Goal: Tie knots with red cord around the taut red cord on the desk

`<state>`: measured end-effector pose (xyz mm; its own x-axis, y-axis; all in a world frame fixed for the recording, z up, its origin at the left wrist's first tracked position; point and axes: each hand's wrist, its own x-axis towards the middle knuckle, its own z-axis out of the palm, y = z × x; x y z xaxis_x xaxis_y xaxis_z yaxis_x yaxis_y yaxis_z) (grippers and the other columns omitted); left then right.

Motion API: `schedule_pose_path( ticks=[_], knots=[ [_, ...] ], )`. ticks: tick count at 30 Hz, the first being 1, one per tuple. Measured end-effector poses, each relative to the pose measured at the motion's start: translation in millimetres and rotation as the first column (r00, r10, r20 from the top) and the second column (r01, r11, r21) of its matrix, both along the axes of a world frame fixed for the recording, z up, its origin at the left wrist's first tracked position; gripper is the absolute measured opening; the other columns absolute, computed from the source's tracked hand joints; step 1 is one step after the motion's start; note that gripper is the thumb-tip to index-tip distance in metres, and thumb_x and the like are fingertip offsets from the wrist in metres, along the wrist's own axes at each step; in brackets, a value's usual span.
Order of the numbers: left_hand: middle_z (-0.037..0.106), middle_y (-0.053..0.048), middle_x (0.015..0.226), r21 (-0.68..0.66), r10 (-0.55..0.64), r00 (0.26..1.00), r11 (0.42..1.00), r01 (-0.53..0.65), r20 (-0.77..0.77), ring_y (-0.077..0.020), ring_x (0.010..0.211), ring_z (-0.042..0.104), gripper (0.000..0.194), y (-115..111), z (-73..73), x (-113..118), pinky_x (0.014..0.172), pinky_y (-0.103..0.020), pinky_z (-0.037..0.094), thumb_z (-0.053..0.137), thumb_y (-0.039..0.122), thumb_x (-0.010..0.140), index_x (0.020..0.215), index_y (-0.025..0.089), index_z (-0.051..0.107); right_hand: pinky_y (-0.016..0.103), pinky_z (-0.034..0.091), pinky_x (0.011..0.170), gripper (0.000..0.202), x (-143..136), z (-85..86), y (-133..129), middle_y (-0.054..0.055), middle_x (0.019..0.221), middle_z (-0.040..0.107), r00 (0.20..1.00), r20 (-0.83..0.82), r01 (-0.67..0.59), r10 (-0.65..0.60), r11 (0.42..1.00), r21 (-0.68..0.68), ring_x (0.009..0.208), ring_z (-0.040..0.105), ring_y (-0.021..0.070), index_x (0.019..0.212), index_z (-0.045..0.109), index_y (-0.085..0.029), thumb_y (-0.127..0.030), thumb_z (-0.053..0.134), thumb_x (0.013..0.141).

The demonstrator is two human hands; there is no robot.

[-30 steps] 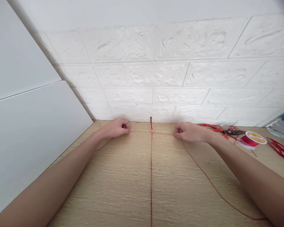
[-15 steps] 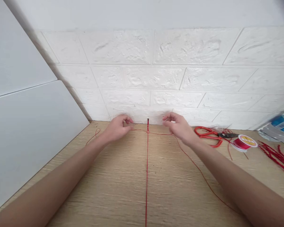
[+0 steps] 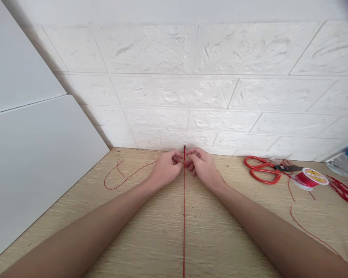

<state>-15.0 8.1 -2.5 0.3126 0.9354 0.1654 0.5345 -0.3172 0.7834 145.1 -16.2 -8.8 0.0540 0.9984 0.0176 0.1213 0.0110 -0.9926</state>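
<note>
A straight red cord (image 3: 184, 216) runs down the wooden surface from a short knotted red part (image 3: 185, 153) fixed at a small dark nail (image 3: 185, 146) by the wall. My left hand (image 3: 168, 166) is closed at the left of the knots, its fingertips pinching the thin red side cord (image 3: 139, 170), which trails left into a loop. On the right of the knots, my right hand (image 3: 201, 166) has its fingers curled close around the cord; what its fingertips grip is too small to make out. Both hands nearly meet at the knots.
Orange-handled scissors (image 3: 263, 175) lie at the right beside a spool of red thread (image 3: 310, 178). Farther right are braided red cords (image 3: 346, 193) and a clear plastic bottle (image 3: 343, 164). A white brick-pattern wall (image 3: 174, 90) stands behind, a white panel (image 3: 46, 154) at the left.
Both hands have moved inward from either side to the knotted part, and their fingers have closed in. The small loop between the side cords is now mostly hidden by fingers.
</note>
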Motion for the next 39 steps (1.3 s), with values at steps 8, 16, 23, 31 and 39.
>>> schedule_pose_path(
  ticks=[8, 16, 23, 31, 39],
  knots=[
    [0.07, 0.001, 0.074, 0.078, 0.003, 0.997, 0.997, 0.003, -0.08, -0.0137, 0.066, 0.059, 0.014, -6.0, 1.8, 2.3, 0.063, -0.027, 0.043, 0.057, 0.017, 0.079, 0.079, 0.019, 0.071, 0.025, 0.04, 0.049, 0.032, 4.9, -8.6, 6.3, -0.004, 0.064, 0.058, 0.99, 0.118, -0.083, 0.071, 0.991, 0.102, 0.058, 0.055, 0.0145, 0.098, 0.062, -0.021, -0.018, 0.054, 0.068],
    [0.066, -0.002, 0.075, 0.2, 0.05, 0.981, 0.98, -0.012, -0.185, -0.016, 0.07, 0.058, 0.011, -11.2, -0.9, 3.9, 0.064, -0.029, 0.041, 0.055, 0.014, 0.078, 0.072, 0.018, 0.063, 0.028, 0.04, 0.054, 0.031, 4.2, -6.6, 6.2, -0.004, 0.068, 0.057, 0.982, 0.187, -0.041, 0.013, 0.988, 0.146, 0.057, 0.052, 0.0139, 0.097, 0.063, -0.02, -0.017, 0.051, 0.069],
    [0.067, -0.003, 0.079, 0.216, 0.044, 0.973, 0.976, 0.006, -0.225, -0.016, 0.072, 0.058, 0.01, -12.5, -0.2, 2.9, 0.064, -0.029, 0.042, 0.054, 0.016, 0.081, 0.078, 0.019, 0.064, 0.031, 0.045, 0.065, 0.024, 7.8, -6.2, 6.9, -0.001, 0.073, 0.062, 0.946, 0.323, -0.036, -0.031, 0.979, 0.2, 0.067, 0.057, 0.0161, 0.091, 0.064, -0.02, -0.015, 0.052, 0.071],
    [0.066, -0.002, 0.079, 0.213, 0.025, 0.969, 0.977, 0.028, -0.244, -0.016, 0.072, 0.058, 0.012, -12.8, -1.2, 3.5, 0.065, -0.029, 0.041, 0.053, 0.019, 0.086, 0.078, 0.019, 0.063, 0.032, 0.049, 0.07, 0.018, 7.5, -7.1, 1.2, 0.003, 0.08, 0.067, 0.962, 0.274, -0.047, -0.007, 0.981, 0.189, 0.076, 0.063, 0.0185, 0.085, 0.062, -0.018, -0.013, 0.052, 0.071],
    [0.072, -0.005, 0.086, 0.177, 0.031, 0.961, 0.984, 0.018, -0.274, -0.0171, 0.073, 0.061, 0.017, -15.5, 1.7, 5.4, 0.065, -0.029, 0.042, 0.052, 0.022, 0.089, 0.081, 0.019, 0.066, 0.032, 0.046, 0.067, 0.016, 4.9, -2.5, -9.2, 0.004, 0.08, 0.072, 0.881, 0.472, -0.071, -0.04, 0.974, 0.215, 0.073, 0.064, 0.0196, 0.084, 0.068, -0.02, -0.014, 0.054, 0.079]
  ],
)
